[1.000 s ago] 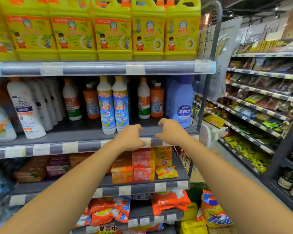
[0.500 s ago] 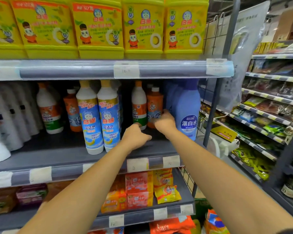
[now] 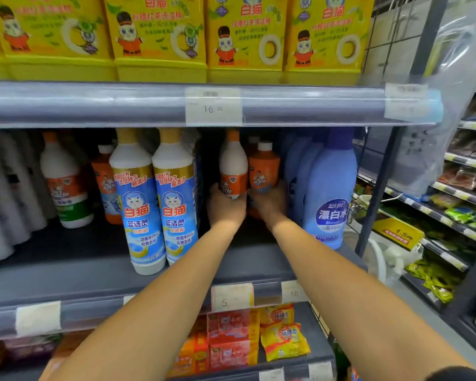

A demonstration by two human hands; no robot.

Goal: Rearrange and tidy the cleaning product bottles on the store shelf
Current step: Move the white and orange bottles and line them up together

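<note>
Deep in the middle shelf (image 3: 99,281), my left hand (image 3: 226,206) grips the lower part of a white bottle with an orange cap and orange label (image 3: 232,163). Right beside it, my right hand (image 3: 270,202) grips an orange bottle with a white cap (image 3: 264,167). The two bottles stand upright and touch each other. Two tall white bottles with blue labels (image 3: 154,199) stand nearer the shelf front, to the left of my hands. Blue bleach bottles (image 3: 329,188) stand in a row just right of my right hand.
A second white and orange pair (image 3: 66,182) stands further left, with white bottles (image 3: 3,193) beyond. Yellow detergent jugs (image 3: 154,37) fill the shelf above. Soap packs (image 3: 231,339) lie on the shelf below. A black upright post (image 3: 379,188) bounds the right end; another aisle lies beyond.
Both hands have left the shelf's front edge and reached deep into the shelf, closing round the white and the orange bottle. The camera has moved closer and up.
</note>
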